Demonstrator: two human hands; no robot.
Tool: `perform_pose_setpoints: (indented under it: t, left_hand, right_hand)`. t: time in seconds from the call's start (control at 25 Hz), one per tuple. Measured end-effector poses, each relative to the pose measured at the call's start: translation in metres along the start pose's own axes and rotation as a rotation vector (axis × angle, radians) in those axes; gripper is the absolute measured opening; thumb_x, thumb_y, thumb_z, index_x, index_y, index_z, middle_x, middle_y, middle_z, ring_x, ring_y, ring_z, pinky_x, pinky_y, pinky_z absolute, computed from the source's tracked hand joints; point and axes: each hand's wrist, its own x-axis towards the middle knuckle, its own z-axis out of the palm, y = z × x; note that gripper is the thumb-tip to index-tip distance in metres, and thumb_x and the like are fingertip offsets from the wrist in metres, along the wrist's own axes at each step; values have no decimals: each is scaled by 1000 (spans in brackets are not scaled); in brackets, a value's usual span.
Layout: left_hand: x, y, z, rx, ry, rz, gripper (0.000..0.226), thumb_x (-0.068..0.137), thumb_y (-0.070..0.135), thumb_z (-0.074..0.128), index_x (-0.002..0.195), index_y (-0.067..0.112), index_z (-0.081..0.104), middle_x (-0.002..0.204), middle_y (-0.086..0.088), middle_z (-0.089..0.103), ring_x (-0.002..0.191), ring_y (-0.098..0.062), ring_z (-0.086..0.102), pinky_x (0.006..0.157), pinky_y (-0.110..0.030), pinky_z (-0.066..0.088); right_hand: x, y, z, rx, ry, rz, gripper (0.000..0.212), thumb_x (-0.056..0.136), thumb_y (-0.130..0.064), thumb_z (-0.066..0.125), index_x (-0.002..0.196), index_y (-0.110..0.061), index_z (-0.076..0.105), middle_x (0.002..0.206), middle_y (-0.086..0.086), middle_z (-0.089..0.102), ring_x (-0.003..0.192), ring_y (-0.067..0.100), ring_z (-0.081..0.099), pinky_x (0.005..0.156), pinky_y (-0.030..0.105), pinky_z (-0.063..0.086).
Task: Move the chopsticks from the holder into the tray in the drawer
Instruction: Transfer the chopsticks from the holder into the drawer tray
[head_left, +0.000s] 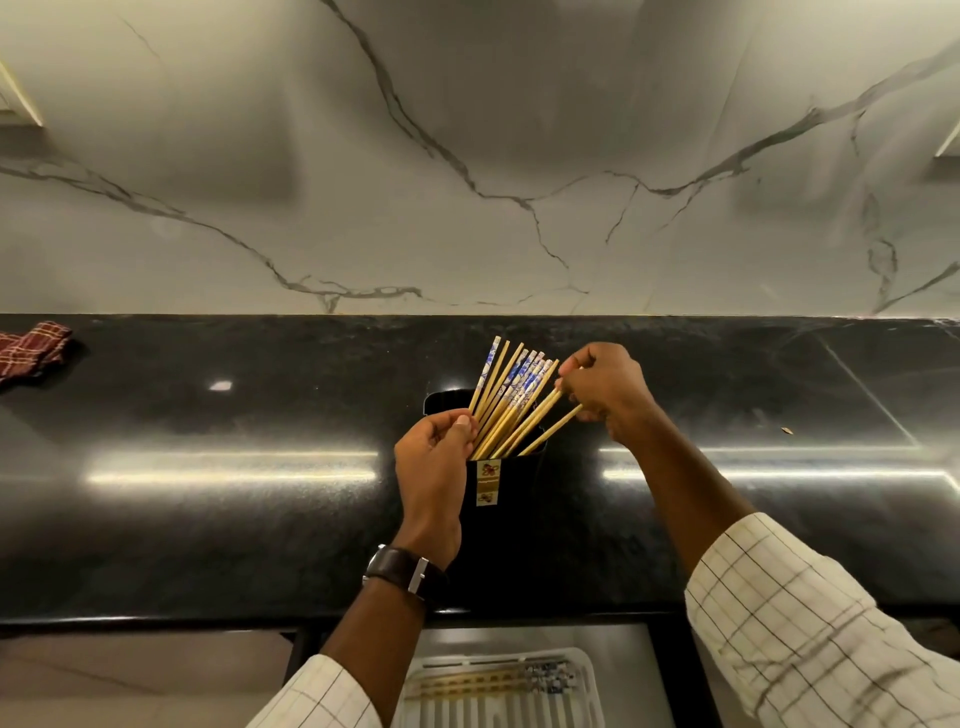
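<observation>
A black holder (511, 499) with a small label stands on the black countertop. Several wooden chopsticks (511, 397) with blue-and-white tops fan out of it. My left hand (434, 467) rests against the holder's left side, thumb touching the chopsticks. My right hand (605, 389) pinches the tops of a few chopsticks at the right of the bunch. Below the counter edge an open drawer holds a white tray (587, 691) with several chopsticks (493, 680) lying in it.
The glossy black countertop (208, 467) runs the full width, with a marble wall behind it. A red checked cloth (31, 353) lies at the far left. A small crumb (787, 430) sits at the right.
</observation>
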Motion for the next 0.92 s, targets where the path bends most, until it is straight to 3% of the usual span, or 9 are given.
perform_pose_setpoints:
  t: [0.12, 0.24, 0.4, 0.52, 0.6, 0.76, 0.92]
  left_hand:
    - [0, -1, 1, 1, 3, 9, 14, 99, 11, 60, 104, 12, 72, 103, -8, 75, 101, -24, 72, 93, -41, 59]
    - [2, -4, 2, 17, 4, 22, 14, 99, 11, 60, 104, 13, 72, 104, -8, 75, 101, -24, 72, 94, -44, 58]
    - [4, -4, 2, 21, 12, 8, 14, 99, 11, 60, 104, 12, 72, 104, -8, 75, 101, -23, 73, 95, -44, 58]
    - [5, -4, 1, 13, 11, 3, 14, 99, 11, 60, 105, 12, 73, 103, -8, 76, 101, -23, 73, 94, -43, 59]
    - [6, -4, 1, 14, 11, -1, 14, 99, 11, 59, 105, 12, 73, 104, -8, 76, 101, -22, 73, 94, -42, 59]
    - [5, -4, 1, 16, 17, -3, 15, 100, 10, 59, 104, 13, 73, 103, -5, 76, 100, -19, 73, 93, -40, 60]
    - [6, -6, -1, -19, 4, -6, 15, 99, 10, 59, 105, 12, 73, 102, -6, 76, 100, -20, 74, 91, -38, 60]
  right_hand:
    - [-1, -3, -10, -54, -148, 14, 4, 93, -5, 72, 93, -9, 72, 93, 10, 73, 78, 19, 71, 66, 30, 64]
    - [-2, -5, -9, -79, -169, -28, 11, 90, -2, 74, 100, -5, 72, 97, 14, 75, 75, 17, 74, 63, 25, 64]
    - [-1, -1, 0, -109, -142, -78, 41, 86, -1, 78, 123, -10, 64, 103, 11, 72, 81, 19, 76, 71, 31, 65]
    - [2, 1, 9, -75, -67, -48, 49, 86, -5, 79, 129, -11, 57, 102, 11, 71, 81, 23, 77, 75, 38, 66]
    - [3, 2, 15, -38, -6, -29, 44, 87, -9, 79, 125, -9, 56, 99, 14, 73, 77, 23, 78, 75, 39, 66]
    - [8, 6, 25, -39, 81, -4, 19, 88, -19, 80, 98, -6, 70, 94, 12, 79, 67, 15, 78, 72, 35, 67]
    - [3, -1, 19, -72, 128, -26, 18, 86, -21, 82, 93, -7, 72, 90, 10, 78, 70, 17, 78, 71, 38, 67]
